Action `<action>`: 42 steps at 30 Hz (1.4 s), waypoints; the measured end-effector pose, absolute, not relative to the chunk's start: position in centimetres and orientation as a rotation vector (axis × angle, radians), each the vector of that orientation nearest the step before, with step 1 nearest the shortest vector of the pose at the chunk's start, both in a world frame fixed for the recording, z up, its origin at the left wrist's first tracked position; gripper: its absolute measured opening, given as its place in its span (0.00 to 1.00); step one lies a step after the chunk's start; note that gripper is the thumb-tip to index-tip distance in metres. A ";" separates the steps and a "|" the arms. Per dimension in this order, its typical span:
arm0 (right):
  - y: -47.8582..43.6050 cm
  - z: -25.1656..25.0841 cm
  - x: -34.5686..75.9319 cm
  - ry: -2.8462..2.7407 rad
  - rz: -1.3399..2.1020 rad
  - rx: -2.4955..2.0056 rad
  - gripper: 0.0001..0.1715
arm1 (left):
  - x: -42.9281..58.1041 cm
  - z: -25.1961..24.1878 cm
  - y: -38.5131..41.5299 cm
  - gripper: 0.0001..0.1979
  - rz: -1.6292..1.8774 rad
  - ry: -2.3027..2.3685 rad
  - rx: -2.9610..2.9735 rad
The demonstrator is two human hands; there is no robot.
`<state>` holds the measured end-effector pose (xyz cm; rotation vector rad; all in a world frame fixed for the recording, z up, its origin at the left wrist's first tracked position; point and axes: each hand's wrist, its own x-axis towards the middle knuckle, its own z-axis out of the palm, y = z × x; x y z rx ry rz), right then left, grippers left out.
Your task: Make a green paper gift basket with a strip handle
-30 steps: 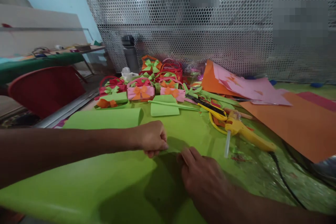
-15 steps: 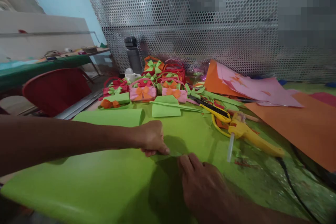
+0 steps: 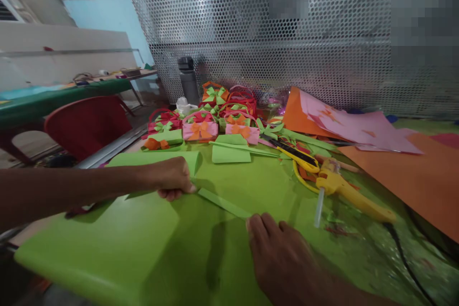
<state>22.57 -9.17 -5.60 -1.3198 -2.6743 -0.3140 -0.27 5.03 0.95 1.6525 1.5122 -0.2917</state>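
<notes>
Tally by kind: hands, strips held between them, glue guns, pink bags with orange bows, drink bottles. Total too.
Left hand and right hand: 2
Green strip: 1
Yellow glue gun: 1
Pink bags with orange bows: 2
Bottle: 1
Total: 7

You have a narrow, light-green strip (image 3: 224, 203) near the centre of the frame; it looks thin, straight and plain, slanting from upper left to lower right; its left end meets the thumb of your left hand (image 3: 174, 179), its right end the fingertips of your right hand (image 3: 281, 253); its middle stretch is uncovered.
</notes>
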 end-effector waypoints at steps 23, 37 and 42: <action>-9.7 -5.8 22.4 -2.595 -0.371 -1.393 0.06 | 8.3 -0.2 3.2 0.15 -0.432 1.323 1.558; -9.6 -5.8 22.6 -2.591 -0.350 -1.409 0.06 | 1.2 0.4 5.0 0.17 -0.386 1.499 1.596; -9.7 -5.5 22.5 -2.667 -0.251 -1.411 0.03 | 2.1 2.6 3.7 0.18 -0.433 1.515 1.890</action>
